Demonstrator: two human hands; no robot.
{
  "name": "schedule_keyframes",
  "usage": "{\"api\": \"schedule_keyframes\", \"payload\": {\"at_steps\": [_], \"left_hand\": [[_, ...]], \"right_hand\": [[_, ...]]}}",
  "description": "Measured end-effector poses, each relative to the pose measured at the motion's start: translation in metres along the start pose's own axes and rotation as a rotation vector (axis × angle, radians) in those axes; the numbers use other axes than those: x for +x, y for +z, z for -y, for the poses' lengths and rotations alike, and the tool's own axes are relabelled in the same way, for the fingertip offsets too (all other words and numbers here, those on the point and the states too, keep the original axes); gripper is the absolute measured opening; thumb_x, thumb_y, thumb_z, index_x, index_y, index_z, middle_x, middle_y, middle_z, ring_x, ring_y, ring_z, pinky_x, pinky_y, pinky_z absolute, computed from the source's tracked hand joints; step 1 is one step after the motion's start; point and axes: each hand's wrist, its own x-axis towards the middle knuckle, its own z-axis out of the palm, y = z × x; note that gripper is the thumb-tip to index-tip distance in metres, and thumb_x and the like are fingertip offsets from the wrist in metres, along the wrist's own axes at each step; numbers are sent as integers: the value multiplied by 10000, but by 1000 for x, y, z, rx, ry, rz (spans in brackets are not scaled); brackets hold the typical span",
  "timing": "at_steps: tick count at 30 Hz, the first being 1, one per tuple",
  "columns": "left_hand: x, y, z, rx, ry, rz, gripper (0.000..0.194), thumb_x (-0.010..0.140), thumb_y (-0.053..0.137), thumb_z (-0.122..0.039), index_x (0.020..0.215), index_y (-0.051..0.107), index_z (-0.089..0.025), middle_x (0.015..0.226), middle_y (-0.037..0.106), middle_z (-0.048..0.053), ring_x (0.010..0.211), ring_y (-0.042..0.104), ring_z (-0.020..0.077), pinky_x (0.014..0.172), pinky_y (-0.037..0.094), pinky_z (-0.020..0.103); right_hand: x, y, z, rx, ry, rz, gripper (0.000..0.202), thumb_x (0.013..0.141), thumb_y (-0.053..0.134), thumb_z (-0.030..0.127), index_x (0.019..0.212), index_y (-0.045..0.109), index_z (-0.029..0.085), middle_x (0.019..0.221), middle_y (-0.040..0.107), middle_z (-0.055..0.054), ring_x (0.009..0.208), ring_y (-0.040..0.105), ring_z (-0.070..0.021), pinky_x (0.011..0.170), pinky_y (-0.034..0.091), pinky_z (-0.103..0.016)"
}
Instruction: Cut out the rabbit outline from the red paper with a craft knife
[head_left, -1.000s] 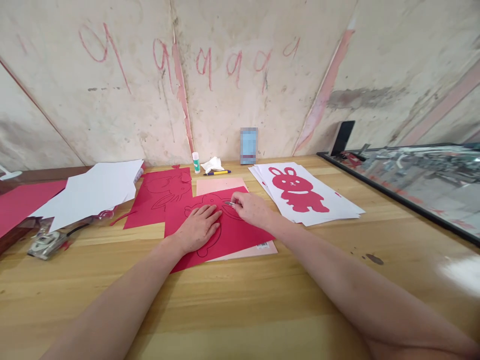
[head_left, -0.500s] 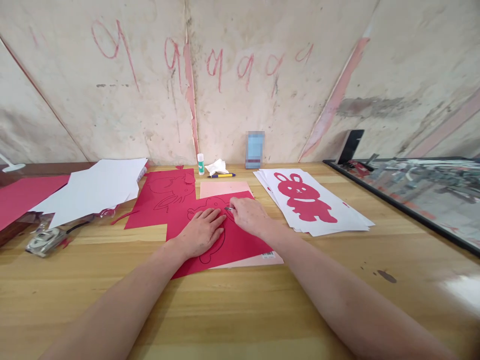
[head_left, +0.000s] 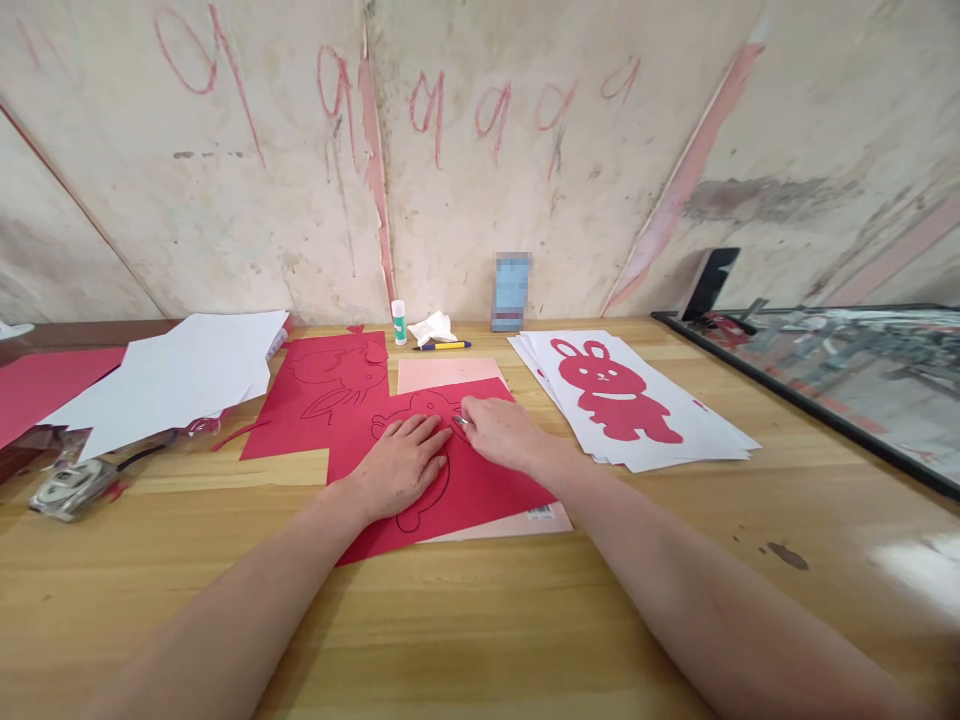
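A red paper sheet (head_left: pixel 495 470) with a black outline drawn on it lies over a pale pink pad (head_left: pixel 450 374). My left hand (head_left: pixel 403 467) rests flat on this sheet with its fingers spread. Just to its right, my right hand (head_left: pixel 496 430) is closed round a small metallic cutting tool (head_left: pixel 460 421), whose tip touches the paper near the outline. Part of the drawing is hidden under my left hand. Another red sheet (head_left: pixel 292 420) with a rabbit outline lies behind and to the left.
White sheets with a red rabbit cutout (head_left: pixel 619 390) lie at right, near a black-edged mat (head_left: pixel 810 405). A glue stick (head_left: pixel 399 322), tissue (head_left: pixel 433 328), pen (head_left: pixel 442 346) and upright phone (head_left: pixel 511 292) stand or lie behind. White paper (head_left: pixel 176 370) and a tape measure (head_left: pixel 69 488) are at left.
The camera view has shifted slightly. My right hand and the tool have moved very little; my left hand remains flat on the red sheet.
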Motion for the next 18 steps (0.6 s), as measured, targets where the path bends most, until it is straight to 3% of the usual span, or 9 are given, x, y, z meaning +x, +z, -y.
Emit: {"api": "schedule_keyframes", "payload": {"at_steps": [8, 18], "left_hand": [[0, 2, 2, -1, 5, -15, 432, 976, 302, -354, 1333, 461, -171, 1388, 447, 101, 1255, 395, 260, 1007, 348, 439], [0, 3, 2, -3, 16, -23, 434, 977, 296, -353, 1340, 449, -171, 1380, 453, 96, 1246, 401, 268, 996, 358, 450]], "right_hand": [[6, 1, -12, 238, -30, 31, 67, 765, 505, 179, 776, 572, 186, 814, 660, -30, 695, 544, -125, 554, 296, -223], [6, 0, -5, 205, -14, 44, 96, 746, 515, 138, 791, 590, 177, 789, 650, -32, 676, 524, -127, 542, 281, -229]]}}
